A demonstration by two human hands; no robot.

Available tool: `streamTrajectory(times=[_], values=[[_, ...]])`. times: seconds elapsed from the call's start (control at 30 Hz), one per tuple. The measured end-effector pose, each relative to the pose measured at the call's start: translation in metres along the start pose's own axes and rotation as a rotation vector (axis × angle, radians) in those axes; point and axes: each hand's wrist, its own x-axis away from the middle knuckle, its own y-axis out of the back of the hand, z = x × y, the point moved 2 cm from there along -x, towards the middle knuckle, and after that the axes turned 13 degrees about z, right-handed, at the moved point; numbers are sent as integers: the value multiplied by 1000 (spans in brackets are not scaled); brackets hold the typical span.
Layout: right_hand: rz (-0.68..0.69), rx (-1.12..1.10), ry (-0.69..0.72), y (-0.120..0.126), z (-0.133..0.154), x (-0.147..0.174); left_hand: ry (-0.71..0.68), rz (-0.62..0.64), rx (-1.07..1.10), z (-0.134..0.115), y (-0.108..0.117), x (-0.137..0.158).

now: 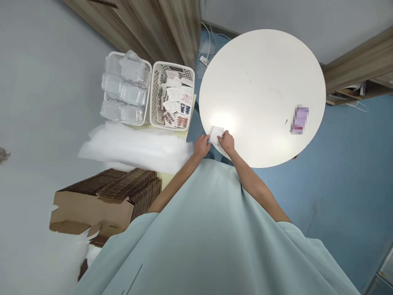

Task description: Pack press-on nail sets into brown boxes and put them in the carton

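Both hands are at the near left edge of a round white table (260,73). Between them is a small white square packet (216,132), which looks like something wrapped in thin white sheet. My left hand (202,146) grips its left edge with closed fingers. On the right side, the thumb and fingers of my right hand (226,142) pinch the packet's lower right part. Whatever may be inside the white layer is hidden.
Left of the table stands a white basket (154,96) of carded sets, beside another basket (148,98) of clear plastic boxes. White foam sheets (138,147) and flat brown cartons (98,207) lie nearer me. A blurred purple item (299,119) rests on the table's right.
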Motion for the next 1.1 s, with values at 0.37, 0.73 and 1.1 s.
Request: streamTrajectory(times=[0.37, 0.73, 1.1], values=[[116, -98, 366, 29, 3, 68, 138, -196, -114, -46, 29, 60], [384, -140, 684, -11, 42, 173, 417, -73, 3, -55, 8, 147], [447, -16, 850, -100, 100, 260, 432, -142, 69, 9, 12, 281]])
